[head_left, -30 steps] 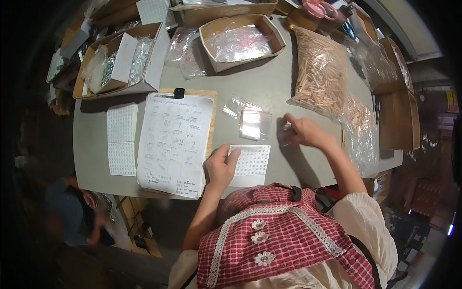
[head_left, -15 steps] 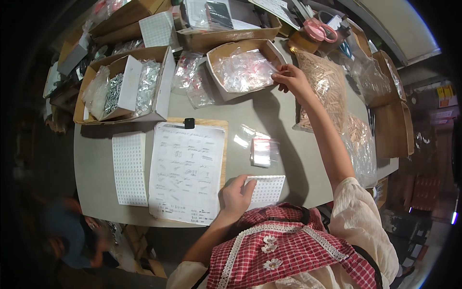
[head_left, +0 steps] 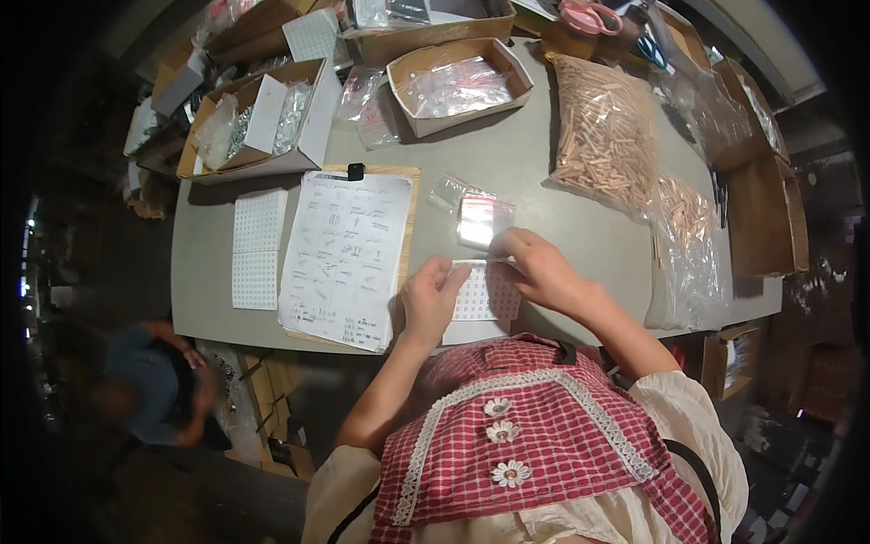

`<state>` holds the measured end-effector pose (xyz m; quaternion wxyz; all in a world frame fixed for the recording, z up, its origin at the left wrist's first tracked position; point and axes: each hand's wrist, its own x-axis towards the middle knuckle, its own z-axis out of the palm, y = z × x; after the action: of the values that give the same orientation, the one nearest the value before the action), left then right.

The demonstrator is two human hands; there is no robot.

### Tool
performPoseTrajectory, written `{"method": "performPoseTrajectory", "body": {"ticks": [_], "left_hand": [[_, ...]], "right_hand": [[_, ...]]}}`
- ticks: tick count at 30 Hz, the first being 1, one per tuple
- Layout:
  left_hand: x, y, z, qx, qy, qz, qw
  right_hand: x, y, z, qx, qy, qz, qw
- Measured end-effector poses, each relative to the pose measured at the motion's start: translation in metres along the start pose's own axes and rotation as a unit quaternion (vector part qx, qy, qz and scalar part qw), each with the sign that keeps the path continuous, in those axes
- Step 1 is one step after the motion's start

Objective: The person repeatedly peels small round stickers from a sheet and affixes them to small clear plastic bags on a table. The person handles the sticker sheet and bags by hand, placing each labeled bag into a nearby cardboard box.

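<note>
My left hand [head_left: 428,301] is closed on the left edge of a white sheet of small printed labels [head_left: 485,295], thumb on its face, just in front of my body. At the sheet's upper right edge my right hand [head_left: 536,269] has its fingers pinched together. It grips the edge there; whether a single label is between the fingertips is hidden. Just beyond the hands lies a stack of small clear zip bags [head_left: 485,220] with red seal lines. Left of my left hand is a clipboard [head_left: 410,204] with a printed paper sheet [head_left: 344,254] under a black clip.
More label sheets [head_left: 258,249] lie at the left. Beyond are a white box of metal screws [head_left: 313,136] and an open carton of filled clear bags [head_left: 462,86]. Big bags of wooden dowels [head_left: 603,136] stand right. Another person [head_left: 159,381] is at lower left.
My right hand has come back from the carton of filled bags to the label sheet. The view has tilted, so the table things sit higher. My left hand still holds the sheet.
</note>
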<state>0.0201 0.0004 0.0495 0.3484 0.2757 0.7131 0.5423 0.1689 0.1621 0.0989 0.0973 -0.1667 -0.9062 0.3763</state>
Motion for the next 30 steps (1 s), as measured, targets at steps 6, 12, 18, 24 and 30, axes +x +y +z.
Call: {"method": "performPoseTrajectory", "body": {"ticks": [6, 12, 18, 24, 30], "left_hand": [[-0.041, 0.017, 0.026, 0.038, 0.083, 0.018, 0.996], [-0.075, 0.019, 0.037, -0.069, 0.111, -0.008, 0.991], [-0.085, 0.012, 0.022, -0.085, 0.103, -0.022, 0.991], [-0.065, 0.015, 0.002, -0.122, 0.060, -0.024, 0.990], [-0.046, -0.002, -0.045, -0.084, 0.016, -0.045, 0.995]], "right_hand": [[-0.027, -0.010, -0.003, -0.055, 0.065, -0.102, 0.991], [-0.050, -0.010, 0.015, -0.087, 0.088, -0.143, 0.982], [-0.054, -0.022, 0.032, -0.133, 0.088, -0.164, 0.974], [-0.036, -0.021, 0.050, -0.014, 0.112, -0.082, 0.990], [-0.014, -0.046, 0.073, -0.087, 0.099, -0.070, 0.989]]}}
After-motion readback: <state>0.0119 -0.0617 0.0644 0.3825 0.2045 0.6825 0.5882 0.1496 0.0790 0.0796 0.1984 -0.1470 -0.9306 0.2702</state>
